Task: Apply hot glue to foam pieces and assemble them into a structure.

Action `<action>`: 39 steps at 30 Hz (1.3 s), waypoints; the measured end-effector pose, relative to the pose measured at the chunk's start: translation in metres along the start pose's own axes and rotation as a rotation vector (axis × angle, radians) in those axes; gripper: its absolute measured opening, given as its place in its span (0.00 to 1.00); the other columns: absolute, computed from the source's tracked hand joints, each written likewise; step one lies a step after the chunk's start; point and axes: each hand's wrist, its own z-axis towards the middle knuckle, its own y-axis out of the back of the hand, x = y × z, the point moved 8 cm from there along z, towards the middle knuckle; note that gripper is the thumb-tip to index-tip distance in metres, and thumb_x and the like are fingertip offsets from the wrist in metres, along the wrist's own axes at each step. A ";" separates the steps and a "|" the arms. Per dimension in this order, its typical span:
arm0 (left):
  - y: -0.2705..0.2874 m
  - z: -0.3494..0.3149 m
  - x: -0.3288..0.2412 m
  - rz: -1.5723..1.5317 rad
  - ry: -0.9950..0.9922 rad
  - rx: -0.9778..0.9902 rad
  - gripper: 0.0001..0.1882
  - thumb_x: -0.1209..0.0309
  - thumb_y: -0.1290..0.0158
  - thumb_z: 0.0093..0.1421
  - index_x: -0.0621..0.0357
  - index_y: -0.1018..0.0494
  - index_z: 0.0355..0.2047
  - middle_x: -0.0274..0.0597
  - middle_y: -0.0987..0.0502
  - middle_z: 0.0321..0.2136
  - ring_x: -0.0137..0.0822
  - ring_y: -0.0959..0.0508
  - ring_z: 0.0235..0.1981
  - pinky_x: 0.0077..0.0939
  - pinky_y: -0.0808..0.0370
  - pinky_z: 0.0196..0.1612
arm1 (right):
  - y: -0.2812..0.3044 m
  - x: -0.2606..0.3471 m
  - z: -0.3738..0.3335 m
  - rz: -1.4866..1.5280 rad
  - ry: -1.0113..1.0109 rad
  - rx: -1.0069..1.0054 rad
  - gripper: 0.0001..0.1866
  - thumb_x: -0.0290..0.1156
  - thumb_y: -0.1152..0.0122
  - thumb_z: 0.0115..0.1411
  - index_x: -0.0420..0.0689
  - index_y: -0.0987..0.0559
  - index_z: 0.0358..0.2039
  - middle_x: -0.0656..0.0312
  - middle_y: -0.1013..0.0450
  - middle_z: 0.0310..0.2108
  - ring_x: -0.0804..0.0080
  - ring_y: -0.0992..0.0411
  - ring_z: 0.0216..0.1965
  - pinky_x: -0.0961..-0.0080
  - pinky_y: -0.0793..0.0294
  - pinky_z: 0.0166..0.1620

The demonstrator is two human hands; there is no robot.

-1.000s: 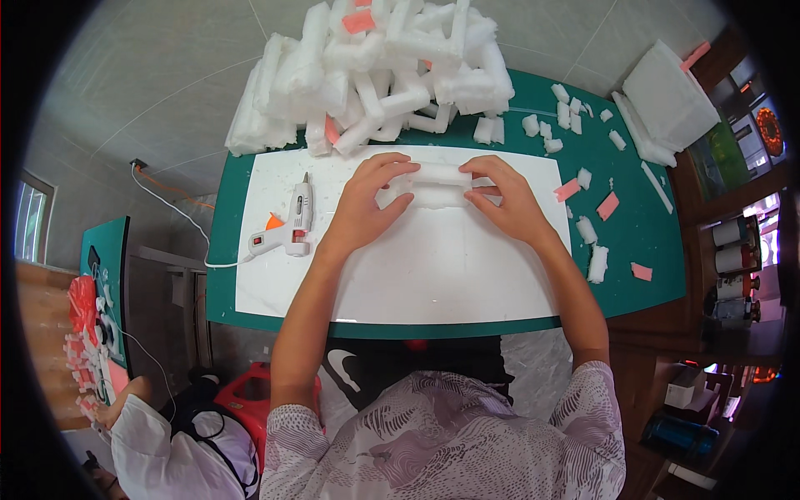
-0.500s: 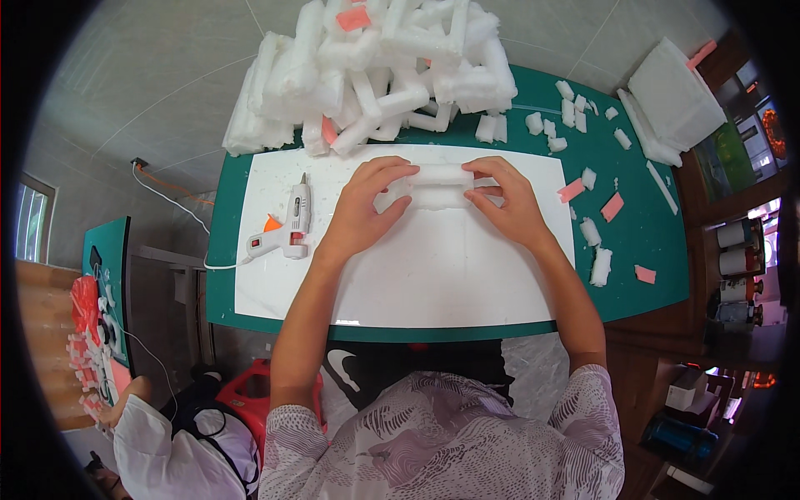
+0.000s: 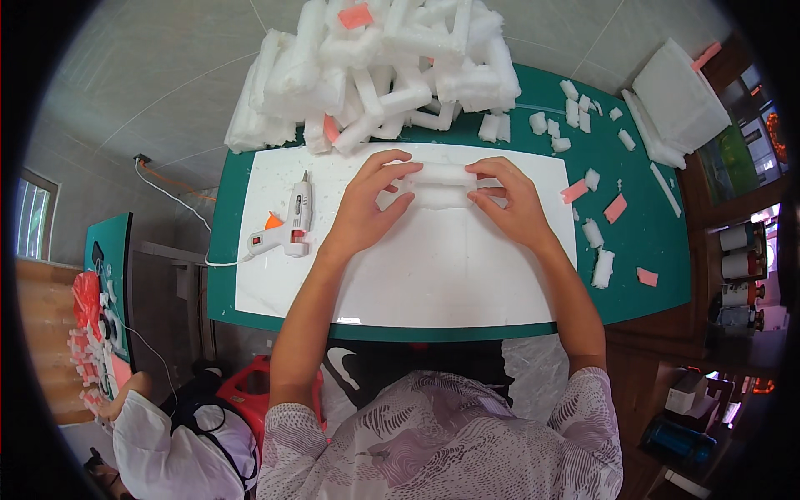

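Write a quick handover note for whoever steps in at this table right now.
Left hand and right hand each grip one end of a white foam piece, pressed on the white board.
Glue gun lies on the board's left, untouched.
Pile of joined foam pieces sits at the far edge; loose white and pink bits lie on the green mat to the right.

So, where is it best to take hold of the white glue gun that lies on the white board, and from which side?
Probably by its handle. The glue gun lies flat on the white board, nozzle pointing away from the person, handle sticking out to the left with the cord trailing from it. Come from above on the left, nearest the left hand, keeping fingers off the nozzle tip.
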 end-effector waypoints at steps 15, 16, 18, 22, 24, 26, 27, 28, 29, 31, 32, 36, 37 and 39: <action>-0.001 0.000 -0.001 -0.097 0.001 0.036 0.24 0.85 0.47 0.59 0.54 0.23 0.55 0.42 0.30 0.59 0.35 0.26 0.57 0.24 0.22 0.49 | 0.001 -0.002 0.000 0.000 -0.005 0.013 0.19 0.19 0.37 0.59 0.44 0.21 0.52 0.58 0.27 0.51 0.67 0.25 0.51 0.74 0.18 0.51; -0.001 0.000 -0.001 -0.096 0.001 0.034 0.24 0.85 0.47 0.59 0.54 0.23 0.55 0.42 0.30 0.59 0.35 0.26 0.57 0.24 0.22 0.49 | 0.001 -0.002 0.000 0.004 -0.001 0.012 0.19 0.19 0.37 0.59 0.44 0.21 0.52 0.59 0.27 0.51 0.68 0.25 0.51 0.74 0.18 0.51; -0.001 -0.001 -0.001 -0.105 0.010 0.039 0.25 0.86 0.47 0.58 0.54 0.23 0.56 0.42 0.31 0.59 0.35 0.27 0.57 0.24 0.22 0.50 | 0.001 -0.002 0.001 0.008 0.003 0.012 0.19 0.19 0.37 0.59 0.44 0.21 0.52 0.59 0.27 0.51 0.68 0.25 0.51 0.75 0.18 0.51; 0.000 -0.001 -0.001 -0.097 0.008 0.037 0.25 0.86 0.48 0.58 0.54 0.23 0.56 0.42 0.31 0.59 0.35 0.27 0.58 0.24 0.23 0.50 | 0.000 -0.002 0.001 0.025 0.009 0.018 0.20 0.19 0.37 0.59 0.43 0.21 0.52 0.59 0.27 0.51 0.68 0.25 0.50 0.75 0.18 0.50; -0.001 -0.001 -0.001 -0.097 0.007 0.040 0.25 0.86 0.48 0.59 0.53 0.23 0.56 0.41 0.31 0.58 0.36 0.27 0.57 0.24 0.23 0.50 | 0.001 -0.003 0.001 0.025 0.009 0.017 0.20 0.18 0.37 0.59 0.43 0.21 0.52 0.59 0.27 0.51 0.68 0.25 0.50 0.75 0.18 0.50; -0.001 -0.001 0.000 -0.089 0.010 0.039 0.25 0.86 0.48 0.59 0.53 0.23 0.56 0.41 0.31 0.58 0.35 0.27 0.57 0.24 0.23 0.51 | 0.001 -0.005 0.000 0.025 -0.012 0.037 0.19 0.18 0.37 0.59 0.44 0.21 0.52 0.58 0.28 0.53 0.68 0.26 0.53 0.75 0.19 0.52; -0.001 -0.001 0.001 -0.082 0.014 0.038 0.26 0.86 0.48 0.59 0.53 0.23 0.56 0.41 0.31 0.58 0.35 0.27 0.57 0.24 0.24 0.51 | 0.001 -0.005 0.000 0.025 -0.012 0.036 0.19 0.18 0.37 0.59 0.44 0.21 0.52 0.58 0.28 0.53 0.68 0.26 0.53 0.75 0.19 0.52; -0.001 -0.001 0.001 -0.081 0.014 0.038 0.26 0.86 0.48 0.59 0.53 0.23 0.56 0.41 0.31 0.58 0.35 0.27 0.57 0.24 0.24 0.51 | 0.001 -0.005 0.001 0.021 -0.011 0.036 0.19 0.18 0.37 0.59 0.44 0.21 0.52 0.58 0.28 0.53 0.68 0.26 0.53 0.75 0.19 0.52; -0.001 -0.001 0.000 -0.080 0.010 0.038 0.26 0.86 0.48 0.59 0.53 0.23 0.56 0.41 0.31 0.58 0.35 0.27 0.57 0.24 0.24 0.51 | 0.001 -0.005 0.001 0.017 -0.010 0.037 0.19 0.19 0.37 0.59 0.44 0.21 0.52 0.58 0.28 0.53 0.68 0.26 0.53 0.75 0.19 0.52; -0.001 -0.001 0.000 -0.079 0.005 0.039 0.26 0.86 0.48 0.59 0.52 0.23 0.56 0.41 0.31 0.58 0.35 0.27 0.57 0.24 0.24 0.51 | 0.001 -0.004 0.001 0.020 -0.003 0.027 0.20 0.18 0.37 0.59 0.44 0.21 0.52 0.58 0.27 0.52 0.68 0.26 0.52 0.75 0.18 0.51; -0.001 -0.001 0.000 -0.080 0.008 0.037 0.26 0.86 0.48 0.59 0.52 0.23 0.56 0.41 0.31 0.58 0.35 0.27 0.57 0.24 0.24 0.50 | 0.002 -0.003 0.001 0.023 0.004 0.017 0.20 0.18 0.37 0.59 0.43 0.21 0.52 0.58 0.27 0.51 0.68 0.26 0.50 0.75 0.18 0.50; -0.001 -0.001 -0.001 -0.074 0.009 0.032 0.25 0.86 0.48 0.59 0.52 0.23 0.56 0.41 0.31 0.57 0.35 0.27 0.57 0.23 0.24 0.50 | 0.002 -0.003 0.000 0.022 0.013 0.018 0.20 0.18 0.37 0.59 0.43 0.21 0.52 0.58 0.27 0.51 0.68 0.26 0.50 0.75 0.18 0.50; -0.001 -0.001 -0.001 -0.073 0.008 0.032 0.25 0.86 0.48 0.59 0.52 0.23 0.56 0.41 0.31 0.57 0.35 0.27 0.57 0.23 0.24 0.50 | 0.002 -0.003 0.000 0.019 0.009 0.018 0.20 0.18 0.37 0.59 0.43 0.21 0.52 0.58 0.27 0.51 0.68 0.26 0.50 0.75 0.18 0.50; -0.001 -0.001 0.000 -0.080 0.010 0.030 0.26 0.86 0.48 0.59 0.52 0.23 0.56 0.41 0.31 0.57 0.35 0.28 0.57 0.23 0.24 0.50 | 0.001 -0.002 0.000 0.016 0.006 0.019 0.20 0.18 0.37 0.59 0.43 0.21 0.52 0.58 0.27 0.51 0.68 0.26 0.51 0.75 0.18 0.50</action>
